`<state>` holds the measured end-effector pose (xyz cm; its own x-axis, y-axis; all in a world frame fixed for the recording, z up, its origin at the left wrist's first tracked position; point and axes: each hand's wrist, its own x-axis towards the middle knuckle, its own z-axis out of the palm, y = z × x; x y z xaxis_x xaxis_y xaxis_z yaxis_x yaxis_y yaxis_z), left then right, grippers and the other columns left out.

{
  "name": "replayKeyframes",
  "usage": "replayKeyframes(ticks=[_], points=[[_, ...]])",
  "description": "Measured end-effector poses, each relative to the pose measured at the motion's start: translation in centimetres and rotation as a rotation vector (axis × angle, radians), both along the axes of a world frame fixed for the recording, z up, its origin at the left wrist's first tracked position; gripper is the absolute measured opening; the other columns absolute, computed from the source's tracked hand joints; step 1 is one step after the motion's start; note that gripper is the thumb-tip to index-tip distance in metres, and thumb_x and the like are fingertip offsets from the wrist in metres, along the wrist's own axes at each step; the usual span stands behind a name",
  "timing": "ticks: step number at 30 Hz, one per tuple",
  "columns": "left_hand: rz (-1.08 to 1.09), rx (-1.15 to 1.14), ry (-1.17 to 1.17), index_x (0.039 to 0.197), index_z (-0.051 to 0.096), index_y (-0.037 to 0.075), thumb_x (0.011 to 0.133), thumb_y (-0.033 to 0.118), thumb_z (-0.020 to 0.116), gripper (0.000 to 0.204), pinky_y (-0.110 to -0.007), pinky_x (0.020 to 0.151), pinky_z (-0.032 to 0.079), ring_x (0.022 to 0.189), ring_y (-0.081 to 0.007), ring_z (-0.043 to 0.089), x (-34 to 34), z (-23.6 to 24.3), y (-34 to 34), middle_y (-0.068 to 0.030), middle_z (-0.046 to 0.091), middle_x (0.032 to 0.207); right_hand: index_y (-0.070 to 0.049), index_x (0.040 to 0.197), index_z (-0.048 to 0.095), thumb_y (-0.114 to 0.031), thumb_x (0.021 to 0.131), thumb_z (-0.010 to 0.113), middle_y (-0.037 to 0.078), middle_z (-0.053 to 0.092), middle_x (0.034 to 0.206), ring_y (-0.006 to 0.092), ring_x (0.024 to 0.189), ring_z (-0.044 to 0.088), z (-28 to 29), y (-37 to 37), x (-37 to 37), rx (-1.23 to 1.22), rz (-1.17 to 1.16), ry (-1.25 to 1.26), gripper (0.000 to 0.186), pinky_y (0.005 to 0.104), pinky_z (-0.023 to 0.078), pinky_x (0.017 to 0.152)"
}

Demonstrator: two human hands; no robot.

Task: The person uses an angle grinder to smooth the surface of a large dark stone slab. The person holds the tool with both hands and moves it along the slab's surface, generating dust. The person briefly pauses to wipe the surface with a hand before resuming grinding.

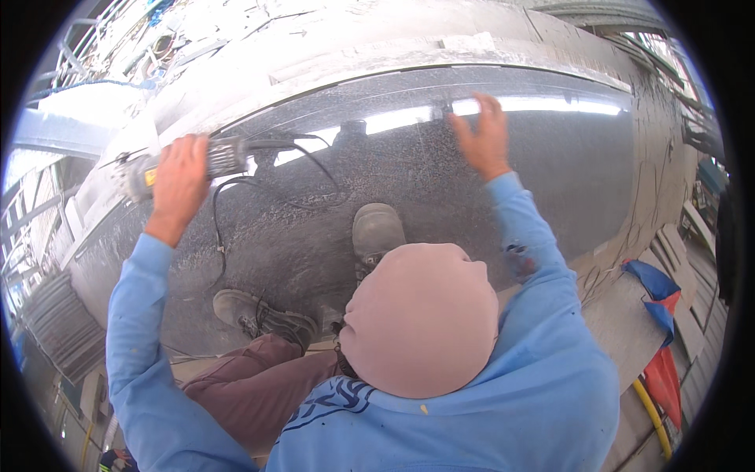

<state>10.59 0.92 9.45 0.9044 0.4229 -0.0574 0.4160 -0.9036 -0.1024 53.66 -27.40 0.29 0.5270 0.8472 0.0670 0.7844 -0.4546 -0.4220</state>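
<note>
My left hand (179, 182) is wrapped round the body of an angle grinder (228, 156) at the far left end of a dark, glossy stone slab (570, 177). The grinder's head points left, past my fingers, and its disc cannot be made out. A black power cord (321, 167) leaves its rear end and loops over the slab. Above the slab's far side, right of the middle, I hold my right hand (484, 141) with fingers apart and nothing in them. Whether its fingertips touch the stone I cannot tell.
My dusty boots (378, 230) are on the slab's near part. At the right lie a blue and red cloth (662, 297), a yellow hose (654, 417) and stone strips (686, 322). Corrugated sheets (67, 322) stand at the left. A pale, dusty ledge (464, 49) runs behind the slab.
</note>
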Motion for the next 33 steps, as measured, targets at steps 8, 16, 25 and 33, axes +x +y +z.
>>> replayKeyframes(ticks=[8,16,25,33], points=[[0.15,0.04,0.131,0.131,0.052,0.002,0.061,0.0,0.087,0.079,-0.044,0.098,0.048,0.117,-0.0343,0.058,0.3,3.5,3.4,-0.0156,0.059,0.122,-0.002,0.151,0.047,-0.06,0.101,0.051,0.027,0.037,0.159,0.0417,0.148,0.037,-6.4,-23.2,24.4,-0.571,-0.84,-0.14,0.077,0.0521,0.035,0.119],[0.114,0.064,0.189,0.13,0.052,0.004,0.064,0.003,0.087,0.075,-0.044,0.096,0.048,0.113,-0.0346,0.059,7.0,7.5,2.4,-0.0148,0.06,0.119,-0.007,0.156,0.042,-0.063,0.101,0.046,0.021,0.035,0.163,0.0393,0.149,0.037,-11.2,-25.6,23.2,-0.368,-1.01,-0.221,0.078,0.0519,0.033,0.12],[0.193,0.072,0.181,0.132,0.052,0.004,0.067,0.006,0.086,0.073,-0.046,0.097,0.048,0.114,-0.0367,0.06,14.6,11.9,-1.7,-0.0159,0.06,0.121,-0.013,0.163,0.027,-0.061,0.104,0.043,0.02,0.022,0.168,0.034,0.157,0.018,-10.9,-25.0,18.4,-0.396,-1.013,-0.116,0.078,0.0517,0.017,0.126],[0.161,0.145,0.202,0.128,0.054,0.006,0.069,0.007,0.085,0.067,-0.044,0.092,0.049,0.109,-0.0336,0.062,20.3,17.4,-5.4,-0.0128,0.063,0.115,-0.014,0.165,0.02,-0.06,0.105,0.04,0.019,0.016,0.17,0.0354,0.158,0.015,-11.8,-25.8,19.1,-0.526,-1.02,-0.058,0.078,0.0534,0.017,0.124]])
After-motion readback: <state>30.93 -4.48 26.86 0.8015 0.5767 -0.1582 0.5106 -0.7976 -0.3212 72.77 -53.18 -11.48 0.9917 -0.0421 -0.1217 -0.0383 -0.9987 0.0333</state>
